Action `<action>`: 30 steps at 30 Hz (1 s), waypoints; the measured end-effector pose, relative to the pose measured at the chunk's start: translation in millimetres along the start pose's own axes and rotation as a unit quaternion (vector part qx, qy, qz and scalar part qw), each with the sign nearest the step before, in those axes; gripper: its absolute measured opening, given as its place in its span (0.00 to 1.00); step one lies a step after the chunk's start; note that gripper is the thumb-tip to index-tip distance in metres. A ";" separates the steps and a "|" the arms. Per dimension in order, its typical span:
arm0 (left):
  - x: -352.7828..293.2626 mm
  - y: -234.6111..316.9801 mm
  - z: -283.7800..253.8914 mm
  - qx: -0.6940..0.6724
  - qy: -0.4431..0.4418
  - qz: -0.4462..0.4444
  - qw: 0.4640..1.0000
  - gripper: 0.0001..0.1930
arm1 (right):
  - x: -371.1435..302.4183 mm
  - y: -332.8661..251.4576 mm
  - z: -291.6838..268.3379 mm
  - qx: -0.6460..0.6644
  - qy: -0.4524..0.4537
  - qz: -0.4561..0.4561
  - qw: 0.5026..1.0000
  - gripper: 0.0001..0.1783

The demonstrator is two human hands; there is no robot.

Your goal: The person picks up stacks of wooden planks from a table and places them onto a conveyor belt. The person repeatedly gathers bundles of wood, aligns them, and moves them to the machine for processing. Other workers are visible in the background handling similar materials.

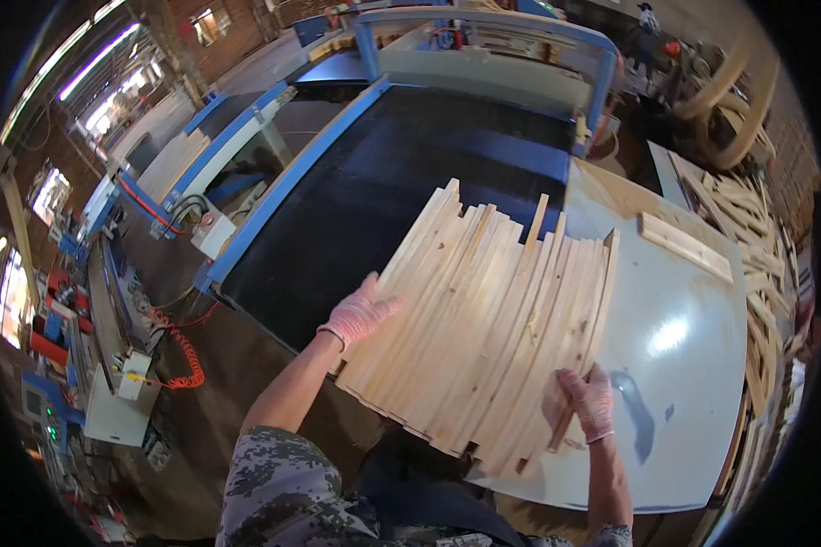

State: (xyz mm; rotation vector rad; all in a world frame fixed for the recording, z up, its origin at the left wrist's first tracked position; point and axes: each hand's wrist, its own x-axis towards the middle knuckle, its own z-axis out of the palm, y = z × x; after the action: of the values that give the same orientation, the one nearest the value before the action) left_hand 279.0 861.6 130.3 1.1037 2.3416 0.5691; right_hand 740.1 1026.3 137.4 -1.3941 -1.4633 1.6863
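A broad row of pale wooden strips (470, 319) lies side by side in front of me, uneven at the far end, partly over the black conveyor belt (337, 191) and partly over the glossy grey tabletop (675, 401). My left hand (360, 314), in a pink-and-white knit glove, grips the row's left edge, thumb on top. Gloved the same way, my right hand (588, 401) is closed on the right edge near the close end, where one strip stands on its narrow side. Some fingers of both hands are hidden behind the wood.
One separate wooden board (686, 246) rests on the tabletop at right. Beyond it is a heap of wood offcuts (748, 219). A blue frame (602, 82) spans the belt's far end. A coiled orange air hose (192, 360) hangs by machinery at left. A person (648, 32) stands far back.
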 end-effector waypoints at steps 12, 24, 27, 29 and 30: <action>-8.4 47.5 66.4 0.289 0.182 -0.052 0.939 0.51 | 21.9 34.0 -17.8 -0.016 -0.093 -0.030 0.995 0.29; 21.4 38.3 69.5 0.303 0.223 -0.039 0.926 0.49 | 44.8 52.4 -19.5 -0.053 -0.141 -0.088 0.985 0.35; 23.8 67.9 46.1 0.247 0.158 -0.066 0.954 0.43 | 30.9 62.1 -23.5 0.068 -0.233 -0.052 0.969 0.27; 46.9 8.4 44.5 0.317 0.267 0.002 0.910 0.39 | 7.4 64.1 -10.9 0.040 -0.244 -0.127 0.961 0.19; 49.4 30.3 61.4 0.301 0.275 0.026 0.913 0.39 | -2.7 81.2 -21.9 0.041 -0.280 -0.079 0.956 0.17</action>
State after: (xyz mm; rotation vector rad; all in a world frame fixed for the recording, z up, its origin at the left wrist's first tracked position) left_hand 305.4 928.4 86.0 1.4073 3.1176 0.1720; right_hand 780.4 1009.1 65.6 -0.7516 -1.7152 2.1090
